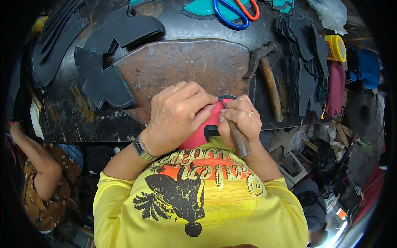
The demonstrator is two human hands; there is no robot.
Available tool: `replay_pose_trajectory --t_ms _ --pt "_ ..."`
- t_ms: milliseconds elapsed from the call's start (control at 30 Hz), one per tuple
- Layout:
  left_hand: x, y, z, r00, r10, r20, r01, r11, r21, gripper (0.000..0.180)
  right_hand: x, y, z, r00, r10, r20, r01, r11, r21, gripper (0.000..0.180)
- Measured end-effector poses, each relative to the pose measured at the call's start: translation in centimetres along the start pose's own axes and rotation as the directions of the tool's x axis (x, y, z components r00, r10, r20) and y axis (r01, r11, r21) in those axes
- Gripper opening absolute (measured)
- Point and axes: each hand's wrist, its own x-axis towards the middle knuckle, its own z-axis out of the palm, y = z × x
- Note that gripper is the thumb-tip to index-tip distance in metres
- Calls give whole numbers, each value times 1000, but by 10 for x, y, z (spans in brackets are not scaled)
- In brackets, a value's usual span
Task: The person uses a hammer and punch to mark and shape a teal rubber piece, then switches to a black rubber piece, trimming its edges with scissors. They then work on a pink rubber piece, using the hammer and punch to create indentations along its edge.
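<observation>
Two hands: both are closed around one red piece [202,128], held at the bench [82,120] edge against the chest.
Left hand [175,113]: fingers are curled and pressed over the piece's top; ring worn.
Right hand [240,120]: fist is shut on a wooden-handled tool [239,142], tip set at the black edge strip [225,98].
Risk: the tip is judged close to the left fingertips; a slip could nick them.
Risk: uneven pressure could tear the strip.
Nearby: hammer [266,78] and scissors [235,10] lie untouched.

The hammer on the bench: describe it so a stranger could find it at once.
Start at the worn brown slab in the middle of the dark workbench. Just past its right edge lies the hammer, beside stacked black cut pieces. It alone there has a wooden handle and rusty metal head.
</observation>
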Motion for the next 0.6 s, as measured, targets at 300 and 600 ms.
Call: replay_pose_trajectory --t_ms 300,600 --pt "-3 0 -2 998 60 31 -61 998 16 16 1 3 -6 998 62 -6 -60 985 165 23" --pt "-4 -1 -2 997 63 37 -64 998 12 18 2 4 -5 997 82 -13 -79 983 165 17"
